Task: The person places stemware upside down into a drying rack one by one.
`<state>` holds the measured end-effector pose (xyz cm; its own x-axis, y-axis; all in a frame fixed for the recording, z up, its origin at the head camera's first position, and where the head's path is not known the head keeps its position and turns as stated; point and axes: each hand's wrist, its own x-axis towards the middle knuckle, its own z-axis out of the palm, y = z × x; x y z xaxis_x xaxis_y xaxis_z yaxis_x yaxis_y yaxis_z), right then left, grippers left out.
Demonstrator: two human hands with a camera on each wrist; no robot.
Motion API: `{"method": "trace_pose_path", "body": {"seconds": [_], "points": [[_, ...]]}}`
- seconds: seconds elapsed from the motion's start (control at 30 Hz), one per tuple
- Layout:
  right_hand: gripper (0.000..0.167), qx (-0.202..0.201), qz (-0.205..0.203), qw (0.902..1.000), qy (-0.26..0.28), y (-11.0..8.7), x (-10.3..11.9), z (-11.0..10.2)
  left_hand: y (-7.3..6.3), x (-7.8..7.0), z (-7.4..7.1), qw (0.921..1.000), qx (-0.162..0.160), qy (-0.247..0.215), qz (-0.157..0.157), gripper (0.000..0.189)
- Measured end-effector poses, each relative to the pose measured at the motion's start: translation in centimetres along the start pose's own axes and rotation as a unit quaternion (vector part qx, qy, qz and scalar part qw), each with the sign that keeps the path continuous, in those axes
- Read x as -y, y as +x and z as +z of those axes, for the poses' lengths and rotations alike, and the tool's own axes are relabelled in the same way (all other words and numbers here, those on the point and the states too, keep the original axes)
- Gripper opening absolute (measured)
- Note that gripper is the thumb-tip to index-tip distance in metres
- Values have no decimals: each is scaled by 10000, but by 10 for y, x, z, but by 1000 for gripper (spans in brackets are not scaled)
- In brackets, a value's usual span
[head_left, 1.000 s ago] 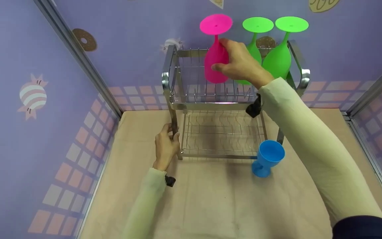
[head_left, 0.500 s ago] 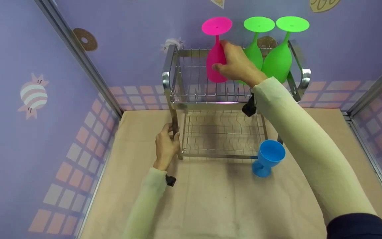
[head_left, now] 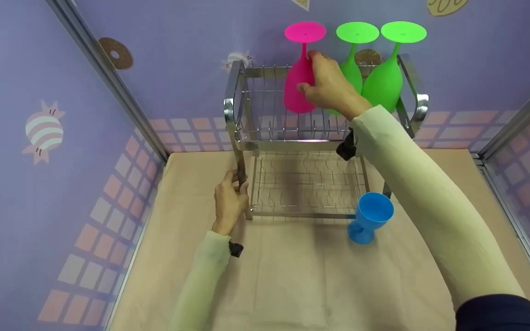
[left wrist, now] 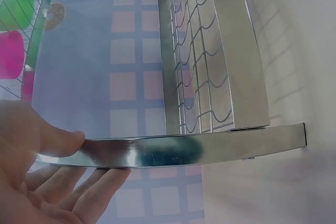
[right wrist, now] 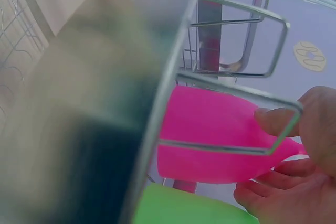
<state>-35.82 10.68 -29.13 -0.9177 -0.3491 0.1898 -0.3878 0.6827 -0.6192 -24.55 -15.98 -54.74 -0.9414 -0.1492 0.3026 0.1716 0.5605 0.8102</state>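
Observation:
On the upper tier of a two-tier metal dish rack (head_left: 292, 146), a pink goblet (head_left: 298, 89) stands upside down with its round foot on top. My right hand (head_left: 331, 87) grips its bowl from the right, thumb in front. In the right wrist view, wire dividers cross in front of the pink goblet (right wrist: 210, 124). Two green goblets, one partly behind my hand and the other green goblet (head_left: 384, 85) at the right end, are also inverted. My left hand (head_left: 230, 202) holds the rack's left front leg; in the left wrist view thumb and fingers lie either side of the metal post (left wrist: 163, 151).
A blue goblet (head_left: 374, 209) stands upright on the beige cloth (head_left: 292, 271), by the rack's right front corner. The rack's lower wire tier (head_left: 311, 184) sits just above the cloth. Purple patterned walls (head_left: 191, 41) enclose the back and sides.
My right hand and the pink goblet have shifted slightly right, and the goblet now stands a little straighter. My left hand stays on the rack's leg.

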Motion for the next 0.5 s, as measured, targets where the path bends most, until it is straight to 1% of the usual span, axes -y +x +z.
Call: {"method": "trace_pose_path", "body": {"seconds": [0.17,0.27,0.37,0.5], "points": [[69,-60,-49,10000,16,-10,1,-6,-1,0,1,10000,-58,1,-14,36],[71,-91,-131,9999,-56,-20,1,-10,-1,2,2,10000,-84,4,44,36],[72,-146,-308,9993,-174,-33,0,-12,-1,2,2,9999,-132,7,106,36],[71,-297,-647,9972,-231,-58,-1,-15,-1,1,3,9997,-182,-25,183,35]]}}
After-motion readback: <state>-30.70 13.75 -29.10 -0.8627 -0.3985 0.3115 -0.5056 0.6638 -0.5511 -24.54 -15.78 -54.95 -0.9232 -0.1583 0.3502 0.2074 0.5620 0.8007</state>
